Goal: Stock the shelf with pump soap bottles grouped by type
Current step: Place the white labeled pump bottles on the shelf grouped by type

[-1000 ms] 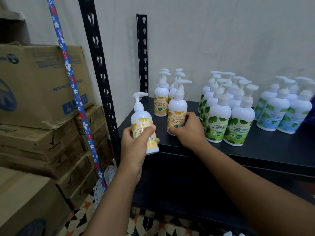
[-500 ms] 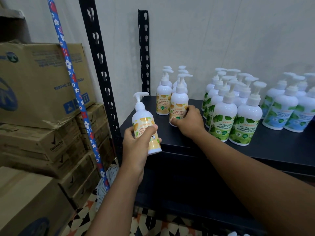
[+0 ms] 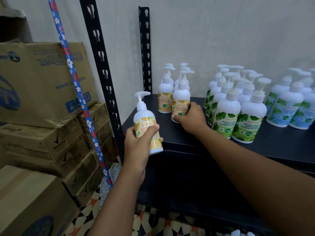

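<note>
My left hand (image 3: 139,147) grips a white pump bottle with a yellow label (image 3: 146,126), held upright just off the front left corner of the black shelf (image 3: 187,138). My right hand (image 3: 192,116) holds the base of another yellow-label bottle (image 3: 181,101) that stands on the shelf, at the front of a small group of the same type (image 3: 165,97). To the right stands a cluster of green-label bottles (image 3: 238,113). Blue-label bottles (image 3: 289,106) stand at the far right.
Black slotted uprights (image 3: 102,65) frame the shelf's left end. Stacked cardboard boxes (image 3: 42,92) fill the left side, with a blue flowered mop handle (image 3: 75,79) leaning across them. Patterned floor tiles (image 3: 153,223) lie below. A pale wall backs the shelf.
My right hand has pushed its yellow-label bottle back along the shelf, up beside the other yellow-label bottles. My left hand has kept its bottle almost still.
</note>
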### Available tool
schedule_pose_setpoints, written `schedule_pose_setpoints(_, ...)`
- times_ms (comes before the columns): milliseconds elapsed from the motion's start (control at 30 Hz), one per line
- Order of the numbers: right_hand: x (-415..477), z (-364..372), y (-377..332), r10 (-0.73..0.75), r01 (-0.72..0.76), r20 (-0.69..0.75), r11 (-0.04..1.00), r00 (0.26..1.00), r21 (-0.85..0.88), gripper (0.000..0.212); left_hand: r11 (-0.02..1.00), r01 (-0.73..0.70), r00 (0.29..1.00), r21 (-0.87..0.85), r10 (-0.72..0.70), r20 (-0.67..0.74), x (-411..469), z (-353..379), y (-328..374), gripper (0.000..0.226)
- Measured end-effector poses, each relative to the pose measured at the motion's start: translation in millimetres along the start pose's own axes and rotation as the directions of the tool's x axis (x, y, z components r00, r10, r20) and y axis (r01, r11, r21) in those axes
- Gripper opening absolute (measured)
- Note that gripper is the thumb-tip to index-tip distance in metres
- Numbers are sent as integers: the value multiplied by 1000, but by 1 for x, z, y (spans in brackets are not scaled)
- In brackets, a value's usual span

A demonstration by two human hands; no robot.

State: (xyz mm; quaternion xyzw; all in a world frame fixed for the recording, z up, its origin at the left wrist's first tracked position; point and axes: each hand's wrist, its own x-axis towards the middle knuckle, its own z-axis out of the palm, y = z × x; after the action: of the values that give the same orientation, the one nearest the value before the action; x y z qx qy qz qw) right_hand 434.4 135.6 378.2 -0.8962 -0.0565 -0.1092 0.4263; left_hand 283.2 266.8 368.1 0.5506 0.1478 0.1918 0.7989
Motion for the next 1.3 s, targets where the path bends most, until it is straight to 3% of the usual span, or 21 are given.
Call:
schedule_pose_setpoints(333, -12, -2, -2, 39, -39, 9, 999, 999, -3, 76, 1000, -1, 1000, -3, 1, 17, 1, -1, 1, 47)
schedule_pose_setpoints(533, -54, -16, -2, -41, 96, 169, 938, 985, -333, 63, 1000, -31, 999, -2, 31, 37, 1, 3, 8, 51)
schedule_pose_setpoints(700, -70, -23, 1, -48, 193, 270, 818, 962, -542, 66, 967, -177, 983, 181, 165, 82, 5, 9, 22, 51)
schedule_pose_setpoints(833, -74, -18, 6, -54, 219, 288, 785, 956, -580, 71, 877, -298, 949, 376, 231, 213, 16, 8, 26, 41)
schedule_pose_setpoints(967, -74, -17, 5, -26, 193, 280, 788, 959, -585, 73, 790, -378, 923, 483, 281, 262, 34, 6, 19, 54)
schedule_pose_setpoints(1300, -75, -15, 7, -16, 190, 277, 764, 961, -616, 74, 702, -337, 939, 628, 197, 283, 54, -5, 9, 78)
